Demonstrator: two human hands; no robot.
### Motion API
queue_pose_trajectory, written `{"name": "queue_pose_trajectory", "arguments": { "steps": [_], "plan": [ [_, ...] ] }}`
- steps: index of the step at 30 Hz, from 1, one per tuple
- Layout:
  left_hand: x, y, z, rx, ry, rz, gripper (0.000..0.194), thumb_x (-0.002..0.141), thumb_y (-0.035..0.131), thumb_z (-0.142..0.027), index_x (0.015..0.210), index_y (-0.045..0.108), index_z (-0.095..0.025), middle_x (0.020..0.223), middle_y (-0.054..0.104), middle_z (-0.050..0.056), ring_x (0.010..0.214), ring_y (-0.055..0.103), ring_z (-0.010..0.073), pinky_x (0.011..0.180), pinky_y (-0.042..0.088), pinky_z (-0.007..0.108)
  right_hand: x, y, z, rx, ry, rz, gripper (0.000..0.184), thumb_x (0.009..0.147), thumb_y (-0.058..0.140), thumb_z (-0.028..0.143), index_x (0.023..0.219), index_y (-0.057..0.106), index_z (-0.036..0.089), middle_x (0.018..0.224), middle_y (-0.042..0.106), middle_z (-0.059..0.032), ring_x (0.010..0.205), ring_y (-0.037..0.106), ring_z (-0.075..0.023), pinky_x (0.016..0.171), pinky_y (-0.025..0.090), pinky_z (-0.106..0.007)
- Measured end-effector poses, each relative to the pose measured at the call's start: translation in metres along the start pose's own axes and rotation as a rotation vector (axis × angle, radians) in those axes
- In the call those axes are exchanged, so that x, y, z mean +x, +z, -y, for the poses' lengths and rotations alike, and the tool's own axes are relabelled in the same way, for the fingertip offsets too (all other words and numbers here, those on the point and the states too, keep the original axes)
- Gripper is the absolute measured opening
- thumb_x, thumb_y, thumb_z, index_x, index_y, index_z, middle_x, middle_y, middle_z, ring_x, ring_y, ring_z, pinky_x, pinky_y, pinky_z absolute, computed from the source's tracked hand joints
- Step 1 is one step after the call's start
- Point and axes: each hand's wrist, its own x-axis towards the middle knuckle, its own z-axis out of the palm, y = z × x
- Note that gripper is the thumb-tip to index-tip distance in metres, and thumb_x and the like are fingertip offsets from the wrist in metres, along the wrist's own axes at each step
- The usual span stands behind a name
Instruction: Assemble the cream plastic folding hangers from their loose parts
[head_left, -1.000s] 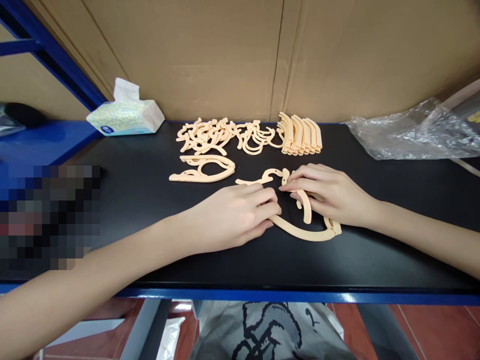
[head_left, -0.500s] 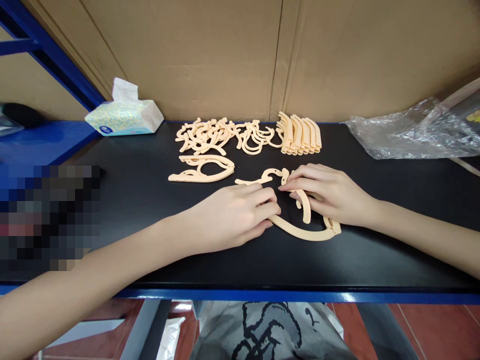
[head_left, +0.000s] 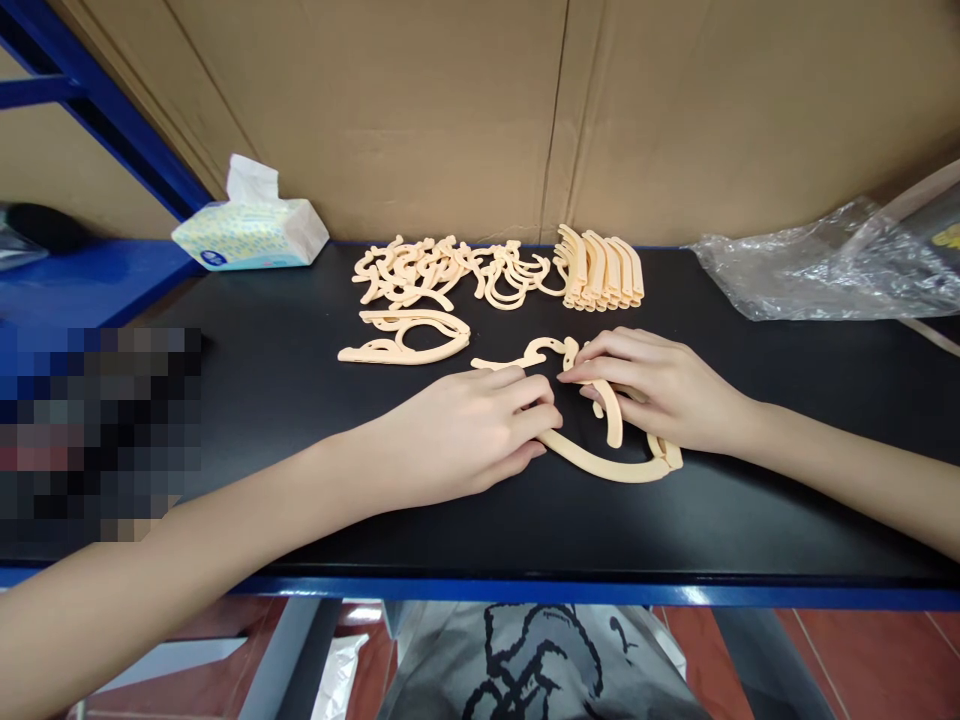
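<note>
A cream plastic frame (head_left: 600,462), curved and partly fitted together, lies flat on the black tabletop (head_left: 300,420). My left hand (head_left: 465,430) rests on its left end with the fingers curled and pinched on the strip. My right hand (head_left: 660,385) presses its fingertips on the frame's upper curved pieces, thumb and fingers closed on them. A finished leaf-shaped frame (head_left: 405,338) lies to the left, apart from both hands.
At the back lie a loose pile of cream curved parts (head_left: 420,270), a group of hooks (head_left: 517,275) and a stacked row of strips (head_left: 604,268). A tissue pack (head_left: 251,232) sits back left, crumpled clear plastic (head_left: 825,265) back right. Cardboard (head_left: 480,110) walls the rear.
</note>
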Motion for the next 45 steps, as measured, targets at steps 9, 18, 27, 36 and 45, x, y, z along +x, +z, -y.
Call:
{"name": "queue_pose_trajectory", "arguments": {
  "steps": [9,18,27,36,45],
  "plan": [
    [-0.0021,0.0008,0.0001,0.024,0.006,-0.008,0.022,0.098,0.047,-0.023,0.110,0.062,-0.014,0.107,0.063,0.007,0.100,0.058,0.0210,0.087,0.047,0.033,0.0001,-0.0004,-0.0001,0.013,0.000,-0.004,0.022,0.097,0.049,0.024,0.109,0.067,0.023,0.101,0.067,-0.0073,0.091,0.059,-0.0193,0.081,0.049,-0.036],
    [-0.0017,0.0015,-0.0004,0.034,0.010,-0.018,0.021,0.097,0.049,-0.023,0.110,0.062,-0.014,0.106,0.063,0.007,0.098,0.059,0.0211,0.086,0.047,0.032,-0.0002,0.0002,-0.0008,0.017,0.004,0.003,0.023,0.097,0.048,0.024,0.110,0.067,0.023,0.102,0.066,-0.0072,0.093,0.059,-0.0196,0.082,0.049,-0.036],
    [-0.0019,0.0000,-0.0018,0.038,0.005,-0.005,0.021,0.096,0.050,-0.023,0.110,0.062,-0.014,0.107,0.063,0.007,0.099,0.059,0.0215,0.087,0.047,0.033,-0.0003,-0.0002,-0.0006,0.011,-0.004,0.006,0.023,0.097,0.049,0.023,0.111,0.067,0.022,0.103,0.066,-0.0073,0.093,0.059,-0.0194,0.082,0.049,-0.036],
    [-0.0031,0.0007,-0.0017,0.042,0.001,-0.007,0.022,0.097,0.050,-0.024,0.112,0.062,-0.014,0.107,0.063,0.007,0.099,0.059,0.0218,0.087,0.047,0.034,0.0002,-0.0003,-0.0006,0.015,0.002,0.004,0.023,0.097,0.048,0.024,0.111,0.067,0.024,0.102,0.066,-0.0070,0.093,0.059,-0.0198,0.082,0.049,-0.037],
    [-0.0033,0.0015,-0.0020,0.046,-0.004,0.007,0.024,0.097,0.048,-0.025,0.114,0.061,-0.014,0.109,0.063,0.007,0.099,0.058,0.0221,0.086,0.047,0.034,0.0000,-0.0008,-0.0006,0.014,0.000,0.014,0.022,0.097,0.049,0.023,0.111,0.066,0.022,0.103,0.065,-0.0071,0.094,0.059,-0.0194,0.082,0.049,-0.036]
  ]
}}
